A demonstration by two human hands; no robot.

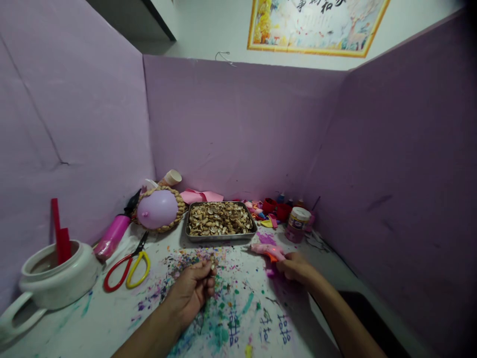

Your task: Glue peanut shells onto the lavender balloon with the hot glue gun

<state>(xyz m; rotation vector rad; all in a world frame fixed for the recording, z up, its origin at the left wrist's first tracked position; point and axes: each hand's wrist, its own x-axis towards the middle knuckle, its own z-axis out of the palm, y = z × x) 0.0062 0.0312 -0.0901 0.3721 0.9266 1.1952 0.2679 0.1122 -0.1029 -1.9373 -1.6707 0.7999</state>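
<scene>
Between the thumb and fingers of my left hand [192,288] is a small nut shell [213,262], pinched just above the paint-spotted table. My right hand [296,266] grips a pink glue gun [266,250] by its handle, and the nozzle points left. Behind both hands stands a metal tray [219,238] heaped with similar tan nut shells [219,219]. A gap separates the nozzle from the shell in my left hand.
On the left are a white pot [61,283], scissors [126,263], a pink pump [114,236] and a purple balloon [158,211] ringed by braided rope. A lidded jar [297,223] and loose balloons [268,221] lie right of the tray. Purple panels [238,124] enclose the table.
</scene>
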